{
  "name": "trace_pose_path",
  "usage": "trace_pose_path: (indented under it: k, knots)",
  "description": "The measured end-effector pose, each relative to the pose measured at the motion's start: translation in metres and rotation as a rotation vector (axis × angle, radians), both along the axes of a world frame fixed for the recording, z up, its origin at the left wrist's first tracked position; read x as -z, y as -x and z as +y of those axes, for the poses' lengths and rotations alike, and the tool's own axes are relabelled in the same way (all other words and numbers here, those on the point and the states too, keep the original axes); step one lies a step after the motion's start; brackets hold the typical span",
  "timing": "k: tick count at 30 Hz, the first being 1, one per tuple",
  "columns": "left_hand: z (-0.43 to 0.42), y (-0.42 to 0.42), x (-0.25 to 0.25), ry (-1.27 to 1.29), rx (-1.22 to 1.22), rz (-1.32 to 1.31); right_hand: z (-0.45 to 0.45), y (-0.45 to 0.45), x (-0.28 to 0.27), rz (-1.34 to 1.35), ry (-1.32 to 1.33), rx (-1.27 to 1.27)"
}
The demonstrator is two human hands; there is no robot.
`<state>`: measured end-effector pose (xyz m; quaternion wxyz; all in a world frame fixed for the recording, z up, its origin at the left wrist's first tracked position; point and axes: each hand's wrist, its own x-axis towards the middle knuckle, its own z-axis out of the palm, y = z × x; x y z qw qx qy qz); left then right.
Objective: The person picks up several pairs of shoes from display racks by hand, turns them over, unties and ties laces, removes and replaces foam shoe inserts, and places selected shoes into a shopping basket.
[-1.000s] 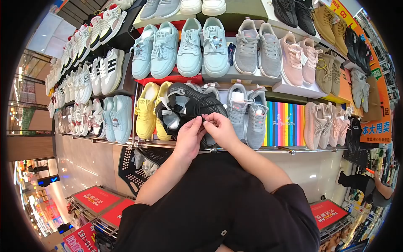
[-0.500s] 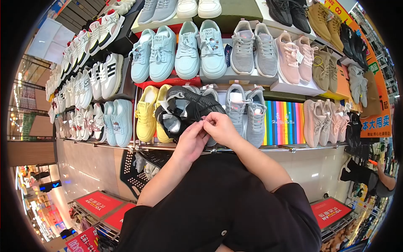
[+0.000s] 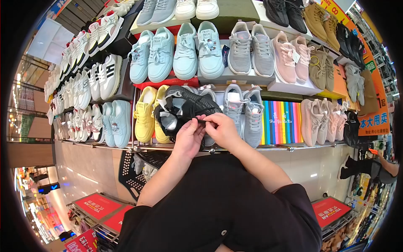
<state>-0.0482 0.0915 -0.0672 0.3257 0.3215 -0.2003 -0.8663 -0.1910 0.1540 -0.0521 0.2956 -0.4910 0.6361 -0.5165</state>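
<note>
A pair of black shoes (image 3: 191, 103) rests on the lower rack in front of me, with pale stuffing showing in the openings. My left hand (image 3: 189, 136) is at their near side, thumb and fingers pinched on a thin black lace (image 3: 200, 122). Close beside it on the right, my right hand (image 3: 218, 128) pinches the same dark lace. Yellow shoes (image 3: 145, 115) stand just left of the black pair, and grey shoes (image 3: 253, 117) stand to the right. The fingertips partly hide the lace.
Light blue shoes (image 3: 185, 52) sit on boxes above. Striped boxes (image 3: 282, 122) lie right of the grey shoes. A metal rail (image 3: 294, 148) edges the rack. Below it is a black perforated basket (image 3: 133, 174). Another person (image 3: 369, 168) is at the far right.
The fingertips have shifted slightly, and a short dark strip of lace now shows between my hands. The whole view has moved a little.
</note>
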Motion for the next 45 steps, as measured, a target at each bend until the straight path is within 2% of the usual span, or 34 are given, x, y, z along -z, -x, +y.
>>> trace_pose_path:
  k: [4,6,13,15,16,18,22,25,27,28,30,33,37,39,43,45]
  knots:
    - [-0.001,-0.003,0.009,-0.002,0.004,0.003,-0.001,0.001,-0.011,-0.032,-0.029,-0.019]
    - [-0.003,-0.005,0.007,0.022,0.072,-0.015,-0.003,0.002,-0.019,0.084,-0.010,-0.038]
    - [-0.003,-0.005,0.006,0.045,0.079,-0.011,-0.011,0.008,-0.003,0.151,-0.060,-0.145]
    - [-0.004,-0.001,0.001,-0.041,0.013,-0.005,-0.006,0.003,0.002,-0.251,-0.174,-0.093]
    - [-0.005,-0.001,0.002,-0.042,0.012,-0.004,-0.002,0.000,0.008,-0.250,-0.175,-0.095]
    - [-0.007,-0.002,0.003,-0.100,0.023,0.063,0.003,-0.006,0.021,-0.609,-0.079,-0.016]
    - [-0.004,0.000,0.003,-0.117,0.007,0.023,0.007,-0.007,0.030,-0.804,-0.066,-0.004]
    - [-0.004,0.000,0.009,-0.111,-0.005,0.049,0.007,-0.004,0.026,-0.788,-0.164,-0.027]
    - [-0.003,-0.001,0.011,-0.052,-0.007,0.012,0.005,0.001,0.018,-0.308,-0.288,-0.080]
    - [-0.004,-0.001,0.011,-0.052,-0.008,0.013,0.004,0.002,0.012,-0.308,-0.288,-0.080]
    - [-0.004,-0.003,0.009,-0.006,0.031,-0.031,0.001,0.002,0.002,0.162,0.003,-0.037]
    - [-0.006,-0.004,0.011,0.018,0.050,-0.048,-0.006,0.003,-0.008,0.091,-0.102,-0.075]
    - [-0.004,-0.003,0.011,0.022,0.030,-0.046,-0.010,0.009,0.000,0.097,-0.028,-0.094]
    - [-0.004,-0.003,0.013,-0.019,0.011,-0.030,-0.008,0.010,-0.001,0.083,-0.053,-0.186]
    - [-0.007,-0.003,0.013,-0.053,-0.017,0.016,-0.003,0.010,0.005,0.036,-0.162,-0.145]
    - [-0.006,-0.003,0.011,-0.065,-0.009,0.037,-0.001,0.009,0.005,-0.070,-0.163,-0.140]
